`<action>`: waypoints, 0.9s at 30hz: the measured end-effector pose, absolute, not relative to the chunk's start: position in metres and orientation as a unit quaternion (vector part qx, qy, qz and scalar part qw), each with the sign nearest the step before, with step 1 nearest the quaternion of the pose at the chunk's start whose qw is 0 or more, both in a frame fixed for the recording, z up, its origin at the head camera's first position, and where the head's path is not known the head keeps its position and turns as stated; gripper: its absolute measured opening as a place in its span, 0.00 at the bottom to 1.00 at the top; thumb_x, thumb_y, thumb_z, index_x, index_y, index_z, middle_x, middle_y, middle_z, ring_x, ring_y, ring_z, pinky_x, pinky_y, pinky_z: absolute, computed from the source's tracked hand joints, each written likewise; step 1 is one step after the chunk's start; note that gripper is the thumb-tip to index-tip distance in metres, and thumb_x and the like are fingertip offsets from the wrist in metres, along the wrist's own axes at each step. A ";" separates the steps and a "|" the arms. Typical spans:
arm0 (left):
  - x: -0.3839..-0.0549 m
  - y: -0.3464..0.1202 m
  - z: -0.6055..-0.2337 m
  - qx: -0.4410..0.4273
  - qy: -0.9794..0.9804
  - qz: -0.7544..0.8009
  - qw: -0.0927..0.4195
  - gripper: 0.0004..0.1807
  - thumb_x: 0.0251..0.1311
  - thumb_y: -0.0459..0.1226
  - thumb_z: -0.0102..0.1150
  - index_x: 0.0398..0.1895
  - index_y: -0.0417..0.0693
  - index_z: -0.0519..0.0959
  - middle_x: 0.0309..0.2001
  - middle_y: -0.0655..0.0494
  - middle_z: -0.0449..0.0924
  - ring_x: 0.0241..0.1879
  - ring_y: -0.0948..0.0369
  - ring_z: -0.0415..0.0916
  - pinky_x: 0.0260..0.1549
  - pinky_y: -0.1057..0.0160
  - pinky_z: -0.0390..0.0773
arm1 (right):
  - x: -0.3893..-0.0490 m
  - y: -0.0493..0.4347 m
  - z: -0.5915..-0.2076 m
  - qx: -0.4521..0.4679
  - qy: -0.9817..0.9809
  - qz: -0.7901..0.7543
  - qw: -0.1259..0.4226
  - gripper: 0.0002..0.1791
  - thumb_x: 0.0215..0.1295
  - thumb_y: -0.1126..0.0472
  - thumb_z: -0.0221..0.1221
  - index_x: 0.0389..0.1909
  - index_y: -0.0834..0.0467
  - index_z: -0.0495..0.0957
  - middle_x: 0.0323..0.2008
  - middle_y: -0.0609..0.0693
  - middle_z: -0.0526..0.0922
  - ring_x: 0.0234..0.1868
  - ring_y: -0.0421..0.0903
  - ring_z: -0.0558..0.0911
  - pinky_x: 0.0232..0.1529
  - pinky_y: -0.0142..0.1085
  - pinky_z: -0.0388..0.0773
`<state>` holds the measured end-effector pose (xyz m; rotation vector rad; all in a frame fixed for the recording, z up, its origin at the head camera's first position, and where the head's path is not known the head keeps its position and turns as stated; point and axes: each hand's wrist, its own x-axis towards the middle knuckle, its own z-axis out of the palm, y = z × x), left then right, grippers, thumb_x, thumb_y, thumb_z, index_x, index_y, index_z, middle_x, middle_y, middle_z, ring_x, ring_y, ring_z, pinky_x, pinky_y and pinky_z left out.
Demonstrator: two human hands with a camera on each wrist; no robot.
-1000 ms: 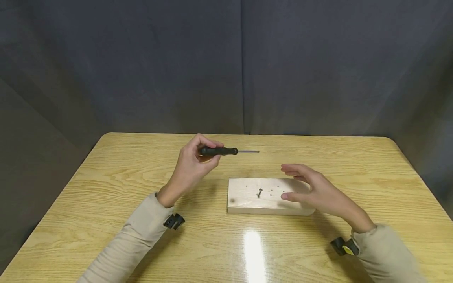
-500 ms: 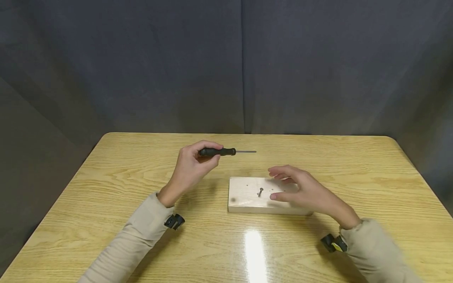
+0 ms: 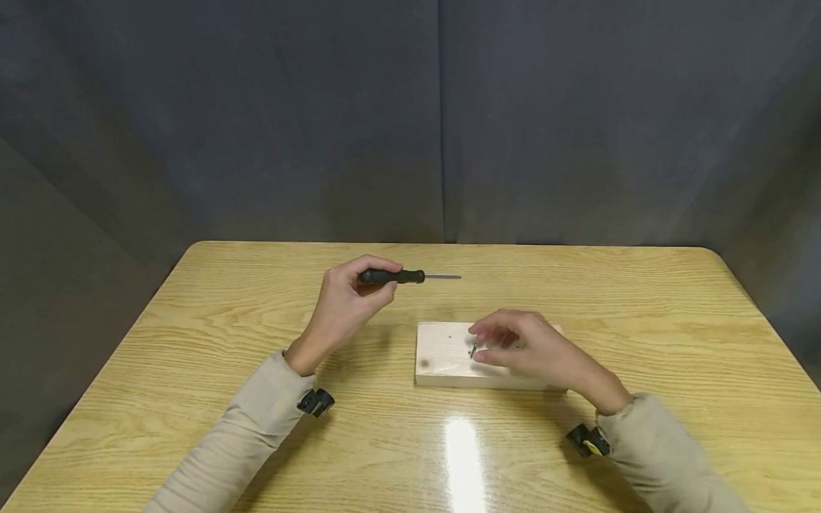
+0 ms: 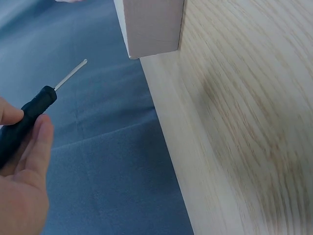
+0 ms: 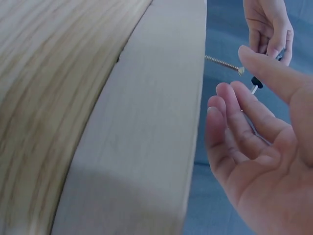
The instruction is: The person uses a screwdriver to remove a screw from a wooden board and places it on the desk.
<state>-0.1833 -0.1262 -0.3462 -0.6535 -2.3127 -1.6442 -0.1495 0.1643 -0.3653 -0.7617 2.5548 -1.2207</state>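
Note:
My left hand grips the black handle of a screwdriver above the table, its thin shaft pointing right. A screw stands partly sunk in a pale wooden block, its threads and head showing above the top face. Over the block, my right hand has its thumb and fingers spread to either side of the screw. The right wrist view shows the thumb tip near the screw head, with a gap between thumb and fingers.
The block lies flat on a wood-grain table. Small holes and a dark knot mark its top. Dark curtains hang behind the table. A small black camera sits on each wrist.
My right hand has moved left over the block to the screw, and its thumb and fingers have drawn nearer each other. The left hand with the screwdriver has barely shifted.

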 end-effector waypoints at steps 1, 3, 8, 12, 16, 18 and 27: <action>-0.183 -0.126 -0.346 -0.223 -0.789 -0.561 0.116 0.11 0.60 0.26 0.61 0.44 0.41 0.85 0.46 0.45 0.85 0.41 0.57 0.86 0.40 0.68 0.85 | -0.150 0.163 -0.366 -0.259 0.866 -0.413 0.106 0.16 0.62 0.59 0.67 0.50 0.61 0.82 0.39 0.47 0.86 0.38 0.40 0.81 0.42 0.31 0.82; -0.183 -0.126 -0.346 -0.223 -0.789 -0.561 0.118 0.11 0.60 0.26 0.62 0.44 0.41 0.85 0.46 0.45 0.85 0.41 0.58 0.86 0.40 0.68 0.85 | -0.150 0.161 -0.367 -0.263 0.865 -0.413 0.109 0.13 0.63 0.60 0.67 0.47 0.60 0.83 0.38 0.47 0.86 0.37 0.39 0.80 0.41 0.31 0.82; -0.184 -0.126 -0.346 -0.221 -0.789 -0.561 0.119 0.11 0.60 0.26 0.62 0.44 0.40 0.85 0.46 0.43 0.85 0.40 0.56 0.86 0.39 0.69 0.85 | -0.150 0.157 -0.370 -0.279 0.865 -0.406 0.097 0.08 0.64 0.60 0.66 0.42 0.59 0.84 0.36 0.47 0.87 0.35 0.36 0.80 0.38 0.30 0.81; -0.183 -0.127 -0.346 -0.220 -0.791 -0.559 0.118 0.11 0.59 0.25 0.62 0.44 0.41 0.85 0.46 0.44 0.86 0.40 0.52 0.86 0.38 0.70 0.85 | -0.151 0.154 -0.372 -0.278 0.869 -0.399 0.089 0.05 0.63 0.62 0.67 0.39 0.57 0.85 0.34 0.45 0.86 0.33 0.35 0.79 0.36 0.29 0.81; -0.184 -0.128 -0.346 -0.223 -0.791 -0.557 0.118 0.11 0.60 0.25 0.61 0.44 0.40 0.85 0.46 0.43 0.85 0.40 0.51 0.86 0.38 0.70 0.85 | -0.151 0.153 -0.373 -0.282 0.871 -0.395 0.083 0.04 0.63 0.63 0.67 0.38 0.57 0.85 0.33 0.45 0.86 0.32 0.35 0.79 0.35 0.28 0.81; -0.184 -0.128 -0.347 -0.224 -0.792 -0.555 0.119 0.10 0.60 0.26 0.61 0.44 0.39 0.85 0.46 0.42 0.85 0.40 0.52 0.86 0.38 0.70 0.84 | -0.151 0.153 -0.374 -0.282 0.871 -0.395 0.082 0.04 0.63 0.63 0.67 0.37 0.57 0.85 0.33 0.45 0.86 0.32 0.35 0.79 0.35 0.28 0.81; -0.185 -0.129 -0.348 -0.221 -0.796 -0.550 0.122 0.11 0.59 0.25 0.61 0.43 0.40 0.85 0.44 0.43 0.86 0.38 0.55 0.86 0.36 0.71 0.84 | -0.151 0.155 -0.371 -0.289 0.866 -0.400 0.080 0.05 0.64 0.65 0.65 0.40 0.58 0.86 0.37 0.49 0.88 0.36 0.36 0.81 0.38 0.28 0.82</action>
